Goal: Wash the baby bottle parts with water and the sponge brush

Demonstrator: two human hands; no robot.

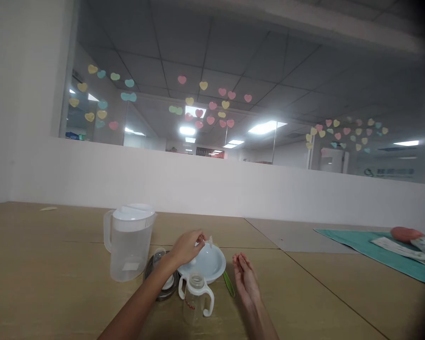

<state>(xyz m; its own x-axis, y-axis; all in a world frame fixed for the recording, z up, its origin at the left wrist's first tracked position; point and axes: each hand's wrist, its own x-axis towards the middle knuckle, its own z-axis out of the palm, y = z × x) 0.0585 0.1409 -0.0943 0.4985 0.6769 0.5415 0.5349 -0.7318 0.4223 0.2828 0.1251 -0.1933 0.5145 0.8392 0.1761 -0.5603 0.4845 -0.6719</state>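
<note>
My left hand (189,246) is raised over the white bowl (212,264), its fingers pinched on a small translucent piece (210,242). My right hand (246,278) is to the right of the bowl, palm up and fingers extended, holding nothing. In front of the bowl stands an uncapped clear bottle (193,302) with two white handles. A dark round dish (165,295), partly hidden by my left forearm, holds a clear cap (159,256) and a white part (168,283). A green-handled tool (228,284) lies between the bowl and my right hand.
A lidded translucent pitcher (130,245) stands at the left on the wooden table (56,269). At the far right, a teal cloth (354,243) bears a reddish object (406,234) and a pale cloth (403,251). Behind the table rises a white wall (198,184) with a window.
</note>
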